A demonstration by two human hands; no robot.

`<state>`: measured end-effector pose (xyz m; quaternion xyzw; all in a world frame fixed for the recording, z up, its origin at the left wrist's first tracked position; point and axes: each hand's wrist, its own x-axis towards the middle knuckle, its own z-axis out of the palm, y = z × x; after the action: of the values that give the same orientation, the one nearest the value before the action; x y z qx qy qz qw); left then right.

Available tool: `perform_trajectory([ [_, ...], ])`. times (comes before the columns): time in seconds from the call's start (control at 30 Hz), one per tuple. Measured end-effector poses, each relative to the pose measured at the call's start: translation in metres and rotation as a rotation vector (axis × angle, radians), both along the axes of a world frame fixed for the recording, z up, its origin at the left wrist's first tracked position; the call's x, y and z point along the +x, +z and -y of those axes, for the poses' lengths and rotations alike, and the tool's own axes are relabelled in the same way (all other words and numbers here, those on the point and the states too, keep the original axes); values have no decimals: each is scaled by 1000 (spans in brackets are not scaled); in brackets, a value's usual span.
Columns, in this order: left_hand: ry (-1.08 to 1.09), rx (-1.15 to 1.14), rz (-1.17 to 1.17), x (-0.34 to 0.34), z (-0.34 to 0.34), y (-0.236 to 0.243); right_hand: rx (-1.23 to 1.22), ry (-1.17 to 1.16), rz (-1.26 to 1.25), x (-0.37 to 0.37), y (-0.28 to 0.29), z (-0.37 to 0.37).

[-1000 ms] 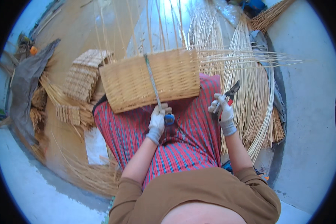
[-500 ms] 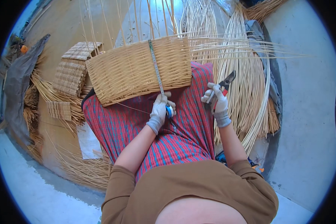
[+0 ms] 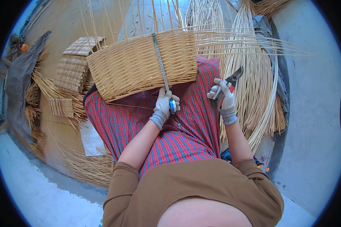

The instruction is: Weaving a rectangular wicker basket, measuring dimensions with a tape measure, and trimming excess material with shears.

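Across my lap lies a tan woven wicker panel [image 3: 129, 66], with long loose canes standing out from its far and right edges. My gloved left hand [image 3: 164, 104] grips a blue and white tape measure [image 3: 172, 106] just below the panel's near edge. Its pulled-out blade [image 3: 161, 64] runs up over the weave to the far edge. To the right, my gloved right hand [image 3: 223, 96] is closed around red-handled pruning shears [image 3: 234, 78], dark blades pointing up and away. These shears are apart from the panel. A red plaid cloth [image 3: 170, 140] covers my lap.
Long pale canes [image 3: 248, 83] lie in a thick bundle on the right. At left are small woven mats [image 3: 72, 72], more cane bundles, a grey cloth [image 3: 22, 87] and a white sheet [image 3: 91, 140]. Thin loose canes [image 3: 87, 166] are scattered at the lower left.
The panel sits slightly higher in view, and both hands appear a little further right. The right hand's shears have shifted slightly up and right. The tape still lies across the panel.
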<state>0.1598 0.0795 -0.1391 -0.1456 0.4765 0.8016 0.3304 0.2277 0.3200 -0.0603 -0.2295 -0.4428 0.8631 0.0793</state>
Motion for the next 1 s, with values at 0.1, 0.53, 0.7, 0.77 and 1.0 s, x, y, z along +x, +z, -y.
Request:
perform_trajectory([
  [0.1,-5,-3,-9,0,0,0,-21,5,-25,1,-3,-1],
  [0.53,3,-12,17,2,-2,3,75,-23,15,1,-2,4],
  [0.7,16,-27,4,3,-1,2,157,-18,44,-1,-2,5],
  [0.77,7,-36,4,4,-1,-1,134,-38,76,-2,-2,5],
  [1.0,67,-2,-93,8,-5,-17,143,-26,63,-4,0,4],
])
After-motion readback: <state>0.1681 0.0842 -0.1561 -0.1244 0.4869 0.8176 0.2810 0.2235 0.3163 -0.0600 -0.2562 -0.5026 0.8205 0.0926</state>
